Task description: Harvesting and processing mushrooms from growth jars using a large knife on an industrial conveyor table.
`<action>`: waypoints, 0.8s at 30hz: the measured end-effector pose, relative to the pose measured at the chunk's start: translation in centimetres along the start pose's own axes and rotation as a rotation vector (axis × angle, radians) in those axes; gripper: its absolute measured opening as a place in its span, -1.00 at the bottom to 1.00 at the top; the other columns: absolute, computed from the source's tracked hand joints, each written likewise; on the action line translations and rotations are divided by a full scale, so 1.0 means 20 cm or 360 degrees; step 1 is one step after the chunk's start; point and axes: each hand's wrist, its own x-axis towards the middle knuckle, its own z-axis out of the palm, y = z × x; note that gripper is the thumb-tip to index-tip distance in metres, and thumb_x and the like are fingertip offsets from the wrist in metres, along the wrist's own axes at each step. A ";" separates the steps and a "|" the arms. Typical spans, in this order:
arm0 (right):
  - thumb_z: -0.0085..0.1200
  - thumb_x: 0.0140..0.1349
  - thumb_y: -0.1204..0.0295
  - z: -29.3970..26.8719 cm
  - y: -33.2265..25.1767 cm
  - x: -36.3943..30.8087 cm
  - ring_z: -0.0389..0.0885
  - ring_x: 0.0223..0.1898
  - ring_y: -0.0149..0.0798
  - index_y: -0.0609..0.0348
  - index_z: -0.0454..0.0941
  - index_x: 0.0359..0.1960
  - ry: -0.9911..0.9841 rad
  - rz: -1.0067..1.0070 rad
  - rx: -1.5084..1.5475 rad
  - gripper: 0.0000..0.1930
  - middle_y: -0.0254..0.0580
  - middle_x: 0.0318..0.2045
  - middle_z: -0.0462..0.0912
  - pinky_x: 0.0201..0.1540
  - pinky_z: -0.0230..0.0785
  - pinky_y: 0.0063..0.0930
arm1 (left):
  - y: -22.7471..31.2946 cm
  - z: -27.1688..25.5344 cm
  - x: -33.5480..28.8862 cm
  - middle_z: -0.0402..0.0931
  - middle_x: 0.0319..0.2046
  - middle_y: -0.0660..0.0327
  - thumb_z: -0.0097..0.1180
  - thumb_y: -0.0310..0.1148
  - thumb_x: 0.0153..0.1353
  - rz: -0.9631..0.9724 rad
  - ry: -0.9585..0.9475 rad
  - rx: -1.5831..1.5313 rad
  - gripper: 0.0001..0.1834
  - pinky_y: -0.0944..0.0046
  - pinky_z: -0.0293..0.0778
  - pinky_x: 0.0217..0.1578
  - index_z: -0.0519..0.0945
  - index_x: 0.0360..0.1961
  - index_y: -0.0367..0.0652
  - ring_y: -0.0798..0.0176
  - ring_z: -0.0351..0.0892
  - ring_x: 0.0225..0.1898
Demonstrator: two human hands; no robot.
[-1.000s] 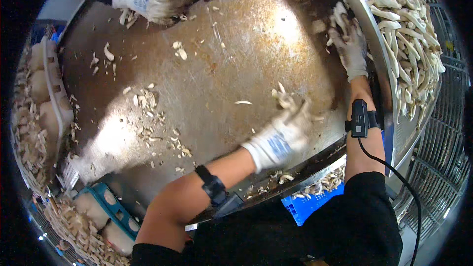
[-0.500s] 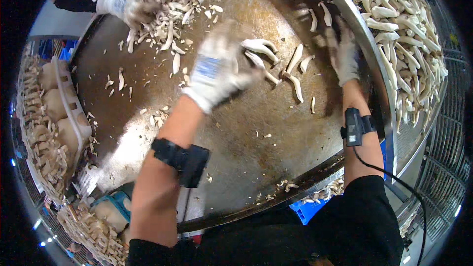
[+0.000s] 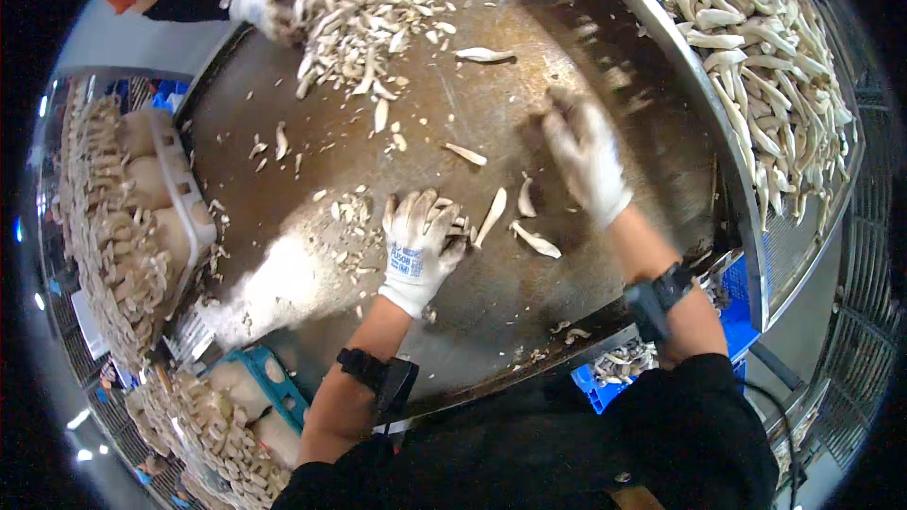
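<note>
On the metal table (image 3: 453, 312), my left hand (image 3: 416, 250), in a white glove with darkened fingertips, lies with bent fingers over a few pale mushrooms (image 3: 461, 227). Their ends show between forefinger and thumb; the rest is hidden. My right hand (image 3: 588, 156), gloved too and slightly blurred, is over the table further right, fingers apart and nothing visible in them. Between and near my hands lie several loose slender mushrooms, among them a long one (image 3: 491, 215), a curved one (image 3: 526, 196) and one nearer me (image 3: 537, 241). Another mushroom (image 3: 485, 55) lies farther off.
A co-worker's gloved hand (image 3: 265, 11) touches a large mushroom pile (image 3: 368, 19) at far left. Beyond the raised metal rim (image 3: 704, 94) lies a mushroom heap (image 3: 756, 66). Crates with mushroom clusters (image 3: 113, 227) stand left; a blue crate (image 3: 593, 387) sits below the front edge.
My left hand has come nearer to me and down onto mushrooms. My right hand has moved left from beside the rim. The loose mushrooms lie differently, and the co-worker's hand has shifted.
</note>
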 end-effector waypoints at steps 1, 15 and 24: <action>0.02 0.21 0.35 0.01 -0.09 0.09 0.52 -0.04 0.01 0.25 0.48 -0.03 0.0075 -0.0186 -0.0120 -0.67 0.09 -0.10 0.55 0.02 0.35 -0.26 | -0.03 -0.03 -0.07 0.39 0.04 0.04 0.25 -0.23 -0.16 -0.0070 0.0036 -0.0046 -0.48 -0.12 0.16 0.16 0.49 -0.08 -0.05 -0.09 0.30 0.12; 0.04 0.13 0.28 0.05 -0.36 0.01 0.52 -0.17 0.16 0.26 0.44 -0.23 -0.0653 -0.0023 -0.0830 -0.71 0.18 -0.26 0.54 -0.12 0.37 -0.13 | -0.03 -0.33 -0.23 0.38 -0.41 0.36 0.01 -0.48 0.18 -0.1569 0.0496 -0.2519 -0.87 0.40 0.46 -0.41 0.39 -0.25 -0.08 0.42 0.44 -0.43; 0.09 0.11 0.39 0.05 -0.44 -0.65 0.57 -0.15 0.12 0.23 0.22 0.09 -0.1107 0.0138 -0.1169 -0.49 0.07 -0.22 0.59 -0.16 0.42 -0.13 | -0.06 -0.32 -0.30 0.44 -0.41 0.28 0.03 -0.41 0.20 -0.1651 0.0833 -0.3060 -0.89 0.22 0.44 -0.44 0.45 -0.23 -0.05 0.29 0.43 -0.41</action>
